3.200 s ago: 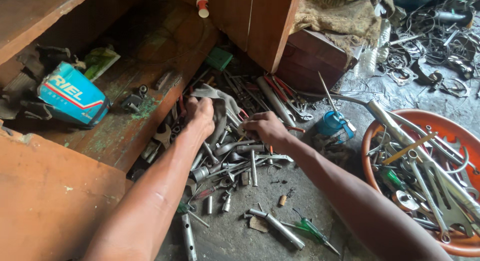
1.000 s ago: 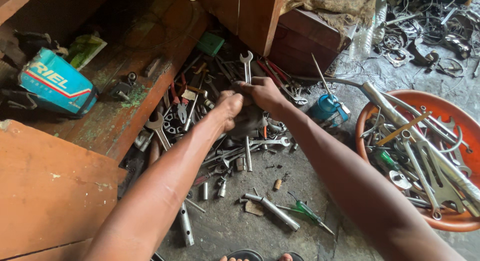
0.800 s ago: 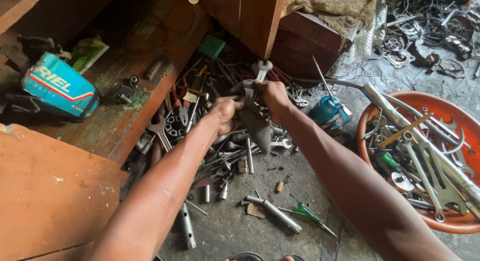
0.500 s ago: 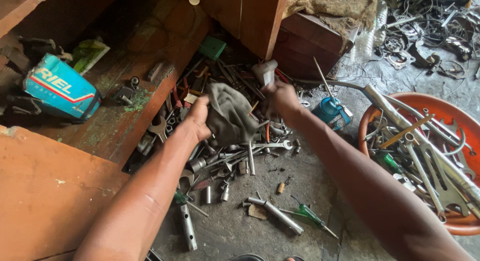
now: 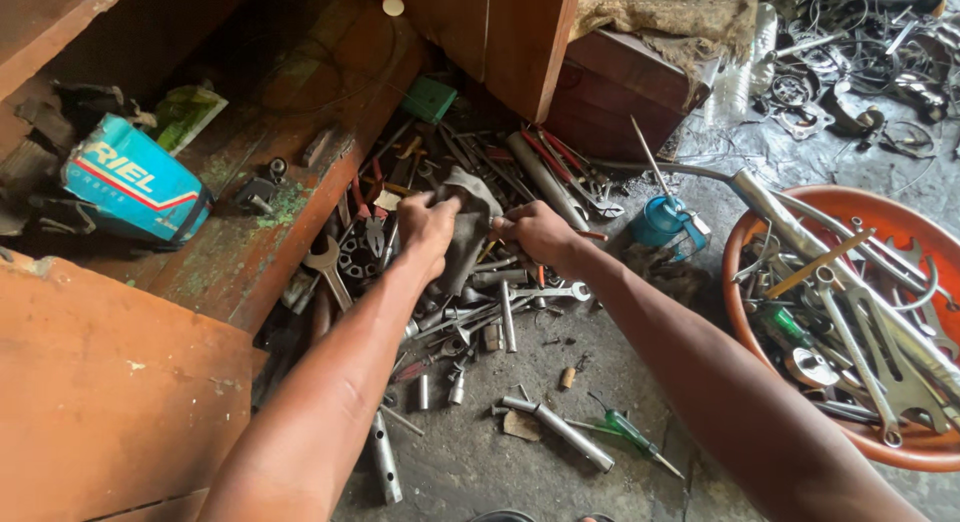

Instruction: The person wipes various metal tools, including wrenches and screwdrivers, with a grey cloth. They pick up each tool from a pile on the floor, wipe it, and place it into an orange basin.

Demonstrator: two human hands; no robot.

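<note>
Both hands meet over a heap of tools (image 5: 470, 282) on the floor, gripping a grey rag (image 5: 462, 222) between them. The left hand (image 5: 428, 230) sits at 9 o'clock of the rag with its fingers (image 5: 432, 210) curled shut on the cloth; the right hand (image 5: 537, 232) sits at 3 o'clock, fingers closed on the rag's edge, and whether a tool is also pinched inside that fist cannot be told. The rag hangs from just above the knuckles down toward 6 o'clock, its lower end touching the wrenches and sockets beneath. Likely hazards: the loose hem may snag on a spanner (image 5: 540, 293) just below the right hand and drag it, or sharp pliers (image 5: 372, 222) at 9 o'clock of the left hand may nick the knuckles if the hands drop into the heap. A blue oil can (image 5: 660, 222) with a long spout stands at 3 o'clock of the right hand, near enough for the forearm to tip it. An orange basin (image 5: 745, 252) of tools lies farther toward 3 o'clock, a blue box (image 5: 135, 182) on the wooden shelf toward 9 o'clock.
</note>
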